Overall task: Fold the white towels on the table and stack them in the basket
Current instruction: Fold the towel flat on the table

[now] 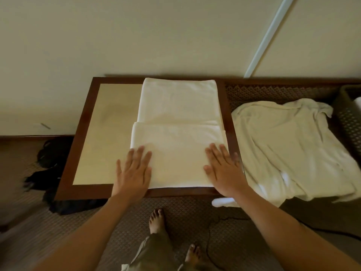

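Note:
A white towel (177, 118) lies flat on the low dark-framed table (86, 122), its near part folded over the far part. My left hand (133, 171) presses flat on the folded layer's left edge. My right hand (224, 171) presses flat on its right edge, fingers straight. An unfolded, rumpled white towel (289, 149) lies to the right on the woven surface. At the far right edge stands a dark woven basket (347, 110) with a bit of white cloth showing inside.
The table stands against a pale wall. A heap of dark cloth (50, 163) lies on the floor to the left. My bare feet (156, 222) stand on the patterned carpet, with a thin dark cord (213, 231) beside them. A white strip (267, 38) runs up the wall.

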The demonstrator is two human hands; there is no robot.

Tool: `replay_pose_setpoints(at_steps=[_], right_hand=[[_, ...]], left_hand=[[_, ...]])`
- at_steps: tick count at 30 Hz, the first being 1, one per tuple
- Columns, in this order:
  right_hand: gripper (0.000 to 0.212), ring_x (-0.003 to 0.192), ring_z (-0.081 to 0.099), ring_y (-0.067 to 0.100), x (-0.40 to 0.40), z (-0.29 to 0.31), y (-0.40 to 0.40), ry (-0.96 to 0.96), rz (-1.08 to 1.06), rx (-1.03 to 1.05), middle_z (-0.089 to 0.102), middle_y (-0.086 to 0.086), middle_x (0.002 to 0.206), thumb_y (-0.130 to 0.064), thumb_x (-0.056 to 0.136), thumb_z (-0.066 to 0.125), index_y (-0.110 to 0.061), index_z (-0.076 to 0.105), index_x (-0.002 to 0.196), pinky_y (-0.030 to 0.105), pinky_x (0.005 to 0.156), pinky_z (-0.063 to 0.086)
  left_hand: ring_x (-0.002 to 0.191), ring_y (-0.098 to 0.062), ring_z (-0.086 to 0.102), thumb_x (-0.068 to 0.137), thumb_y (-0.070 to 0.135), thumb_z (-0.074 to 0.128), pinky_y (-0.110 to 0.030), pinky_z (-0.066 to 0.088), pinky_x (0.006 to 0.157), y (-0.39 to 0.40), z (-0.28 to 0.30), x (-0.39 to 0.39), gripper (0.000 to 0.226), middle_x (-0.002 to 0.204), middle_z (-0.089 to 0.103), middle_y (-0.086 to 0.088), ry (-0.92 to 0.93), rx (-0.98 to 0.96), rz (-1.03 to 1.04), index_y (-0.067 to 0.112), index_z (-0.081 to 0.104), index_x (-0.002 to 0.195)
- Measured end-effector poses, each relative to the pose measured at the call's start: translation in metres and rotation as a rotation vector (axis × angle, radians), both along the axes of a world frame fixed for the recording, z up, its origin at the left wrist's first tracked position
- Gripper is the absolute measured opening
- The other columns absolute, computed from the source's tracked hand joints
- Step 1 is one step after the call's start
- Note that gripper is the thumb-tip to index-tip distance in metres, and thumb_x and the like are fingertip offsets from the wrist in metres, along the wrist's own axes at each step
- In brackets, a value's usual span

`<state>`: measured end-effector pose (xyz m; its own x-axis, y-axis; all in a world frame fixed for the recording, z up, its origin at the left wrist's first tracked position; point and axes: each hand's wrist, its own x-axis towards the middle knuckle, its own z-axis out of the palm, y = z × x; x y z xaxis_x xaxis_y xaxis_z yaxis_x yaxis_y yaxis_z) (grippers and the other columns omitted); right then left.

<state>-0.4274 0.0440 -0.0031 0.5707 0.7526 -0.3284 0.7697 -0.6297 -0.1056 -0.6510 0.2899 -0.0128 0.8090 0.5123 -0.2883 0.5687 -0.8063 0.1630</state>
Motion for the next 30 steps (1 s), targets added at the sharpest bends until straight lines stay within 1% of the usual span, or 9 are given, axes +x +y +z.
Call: replay_pose_setpoints(at_steps=[4, 6, 10, 14, 17, 19, 22, 26, 30], right_hand=[[0.067, 0.157, -0.014, 0.027, -0.002, 0.008, -0.019, -0.094, -0.085, -0.013, -0.019, -0.016, 0.167, -0.055, 0.1, -0.005, -0.033, -0.005, 0.163, 0.064, 0.121, -0.009], [0.068, 0.158, -0.002, 0.03, -0.017, 0.014, -0.016, -0.13, -0.05, 0.076, -0.003, -0.007, 0.171, -0.053, 0.103, 0.005, -0.025, 0.012, 0.163, 0.067, 0.12, -0.001], [0.094, 0.155, -0.022, 0.019, -0.041, 0.012, -0.025, 0.033, 0.074, 0.006, -0.028, -0.006, 0.166, -0.078, 0.095, 0.025, -0.026, -0.017, 0.161, 0.057, 0.123, -0.001], [0.114, 0.158, -0.006, 0.022, -0.037, 0.014, -0.027, 0.004, 0.084, -0.03, -0.016, -0.004, 0.171, -0.07, 0.086, 0.062, -0.028, -0.011, 0.162, 0.055, 0.121, 0.02], [0.119, 0.145, 0.036, 0.027, -0.042, 0.007, -0.043, -0.131, 0.117, 0.002, 0.026, 0.002, 0.166, -0.034, 0.063, 0.095, -0.021, 0.025, 0.158, 0.048, 0.098, 0.048], [0.108, 0.124, 0.056, 0.026, -0.047, -0.001, -0.058, -0.18, 0.126, 0.085, 0.051, 0.002, 0.148, -0.019, 0.045, 0.101, -0.019, 0.05, 0.141, 0.043, 0.079, 0.054], [0.08, 0.11, 0.063, 0.027, -0.049, 0.002, -0.072, -0.187, 0.146, 0.254, 0.065, -0.002, 0.13, -0.008, 0.049, 0.092, -0.02, 0.065, 0.124, 0.045, 0.078, 0.054], [0.05, 0.099, 0.062, 0.022, -0.038, 0.037, -0.085, 0.049, 0.04, 0.341, 0.073, -0.008, 0.103, -0.028, 0.066, 0.065, -0.028, 0.072, 0.115, 0.043, 0.085, 0.05], [0.027, 0.079, 0.066, 0.008, -0.027, 0.066, -0.108, 0.313, -0.163, 0.531, 0.071, -0.013, 0.079, -0.03, 0.067, 0.075, -0.033, 0.075, 0.094, 0.033, 0.075, 0.054]], left_hand=[[0.157, -0.032, -0.011, 0.1, 0.052, -0.002, -0.062, -0.005, 0.123, 0.0, 0.008, -0.031, 0.067, 0.171, -0.014, 0.003, 0.05, 0.066, 0.165, 0.03, -0.007, 0.163], [0.157, -0.032, -0.01, 0.102, 0.045, 0.011, -0.058, -0.004, 0.124, -0.01, 0.013, -0.035, 0.065, 0.171, -0.011, -0.001, -0.042, 0.12, 0.089, 0.023, 0.007, 0.164], [0.154, -0.019, -0.023, 0.099, 0.067, 0.031, -0.046, -0.005, 0.126, -0.027, 0.009, -0.037, 0.088, 0.167, -0.027, 0.005, 0.012, 0.044, -0.172, 0.027, -0.016, 0.161], [0.151, -0.028, 0.027, 0.075, 0.041, 0.086, -0.047, 0.032, 0.12, -0.034, 0.007, -0.04, 0.106, 0.167, 0.023, -0.004, 0.0, 0.147, -0.14, 0.022, 0.024, 0.159], [0.122, -0.032, 0.056, 0.063, 0.009, 0.091, -0.049, 0.054, 0.094, -0.042, 0.007, -0.046, 0.088, 0.143, 0.05, -0.004, -0.122, 0.188, -0.117, 0.018, 0.05, 0.141], [0.106, -0.035, 0.061, 0.061, -0.005, 0.084, -0.05, 0.056, 0.08, -0.051, 0.01, -0.053, 0.076, 0.13, 0.058, -0.005, -0.215, 0.196, -0.123, 0.015, 0.059, 0.13], [0.104, -0.037, 0.063, 0.065, -0.005, 0.08, -0.052, 0.055, 0.083, -0.058, 0.014, -0.068, 0.063, 0.124, 0.066, -0.007, -0.328, 0.115, -0.091, 0.012, 0.066, 0.125], [0.116, -0.025, 0.06, 0.078, 0.015, 0.082, -0.047, 0.049, 0.101, -0.061, 0.037, -0.085, 0.05, 0.123, 0.069, 0.001, -0.403, -0.17, 0.101, 0.025, 0.069, 0.125], [0.095, -0.006, 0.065, 0.077, 0.026, 0.089, -0.031, 0.054, 0.081, -0.064, 0.069, -0.094, 0.036, 0.101, 0.071, 0.015, -0.55, -0.451, 0.347, 0.042, 0.069, 0.102]])
